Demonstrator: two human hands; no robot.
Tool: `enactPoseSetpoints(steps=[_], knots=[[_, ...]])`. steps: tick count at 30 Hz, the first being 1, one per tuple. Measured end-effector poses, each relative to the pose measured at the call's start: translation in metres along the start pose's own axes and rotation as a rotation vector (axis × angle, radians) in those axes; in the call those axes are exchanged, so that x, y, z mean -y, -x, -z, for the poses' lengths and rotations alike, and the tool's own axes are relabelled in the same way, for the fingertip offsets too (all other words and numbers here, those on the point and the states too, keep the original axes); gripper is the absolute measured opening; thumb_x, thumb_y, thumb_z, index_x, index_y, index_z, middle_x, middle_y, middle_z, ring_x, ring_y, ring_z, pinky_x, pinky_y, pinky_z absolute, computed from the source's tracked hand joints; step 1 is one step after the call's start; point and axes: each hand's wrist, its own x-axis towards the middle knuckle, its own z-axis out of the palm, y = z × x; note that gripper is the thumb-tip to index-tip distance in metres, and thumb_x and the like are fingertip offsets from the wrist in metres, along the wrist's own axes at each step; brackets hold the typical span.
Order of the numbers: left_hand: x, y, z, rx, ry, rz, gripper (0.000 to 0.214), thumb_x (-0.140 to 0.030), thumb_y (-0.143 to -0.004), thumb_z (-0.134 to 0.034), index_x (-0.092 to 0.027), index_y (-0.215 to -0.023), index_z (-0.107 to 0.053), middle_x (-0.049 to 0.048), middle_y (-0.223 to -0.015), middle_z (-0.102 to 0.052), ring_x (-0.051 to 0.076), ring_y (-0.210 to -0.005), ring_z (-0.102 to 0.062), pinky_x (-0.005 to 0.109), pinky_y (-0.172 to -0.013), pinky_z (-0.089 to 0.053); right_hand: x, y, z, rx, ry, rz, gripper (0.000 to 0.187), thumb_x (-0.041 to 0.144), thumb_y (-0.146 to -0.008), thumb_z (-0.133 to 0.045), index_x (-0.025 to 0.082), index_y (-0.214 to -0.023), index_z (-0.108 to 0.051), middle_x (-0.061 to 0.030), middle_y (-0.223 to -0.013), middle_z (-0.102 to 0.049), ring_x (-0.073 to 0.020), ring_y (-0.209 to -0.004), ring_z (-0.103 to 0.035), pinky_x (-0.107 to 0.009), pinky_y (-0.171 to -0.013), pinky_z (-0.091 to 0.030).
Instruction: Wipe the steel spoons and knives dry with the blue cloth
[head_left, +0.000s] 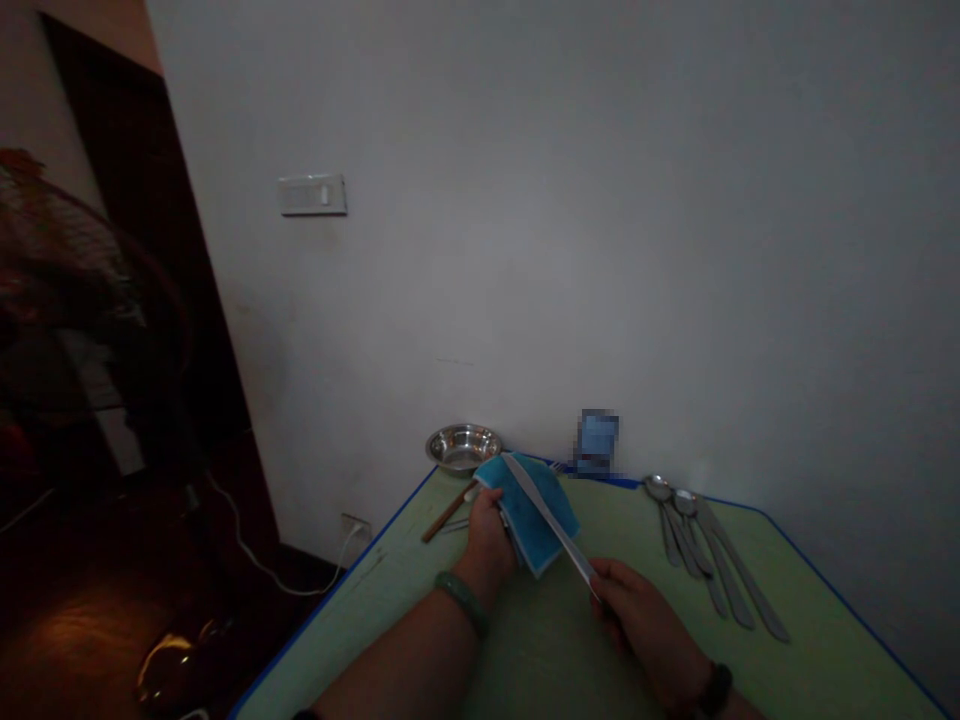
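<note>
My left hand [491, 530] is closed on a blue cloth [531, 515], which spreads out over the palm and fingers and hides most of them. Across the top of the cloth lies a silver table knife [546, 515], its far end near the cloth's upper edge. The near end of that knife is pinched in my right hand [634, 605]. Just beyond my left hand are a steel bowl [463, 450] and a brown stick-like utensil [448, 512]. Thin metal pieces lie beside the stick, partly covered by the hand. Fork tines [556, 467] show behind the cloth.
Several spoons [684, 503] and knives [742, 575] lie in a row on the right of the green table [555, 660]. A blurred-out upright item [598, 440] stands at the back by the wall [600, 250]. A standing fan [82, 270] is left of the table.
</note>
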Motion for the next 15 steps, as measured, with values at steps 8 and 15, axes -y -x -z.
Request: enactPoseSetpoints(steps=[8,15], knots=[[-0.0008,0.0026,-0.0013,0.025,-0.047,0.018,0.026,-0.032,-0.067,-0.045,-0.011,-0.074,-0.06,0.0071,-0.052,-0.061,0.023,-0.051,-0.06,0.045,-0.066,-0.047,-0.0015,-0.0006,0.001,0.051,0.052,0.013,0.024,0.033,-0.074,-0.042,0.017,-0.083,-0.057,0.006,-0.056,-0.045,-0.0029,-0.039,-0.034,-0.016,-0.038,-0.022],[-0.0031,0.0056,-0.0035,0.016,-0.009,0.02,0.023,-0.031,-0.067,-0.046,-0.012,-0.07,-0.06,0.0059,-0.051,-0.061,0.022,-0.049,-0.059,0.043,-0.065,-0.047,0.0,-0.0017,0.002,0.102,0.054,0.0,0.026,0.032,-0.074,-0.042,0.017,-0.086,-0.059,0.0059,-0.054,-0.043,-0.0027,-0.037,-0.031,-0.017,-0.037,-0.02]])
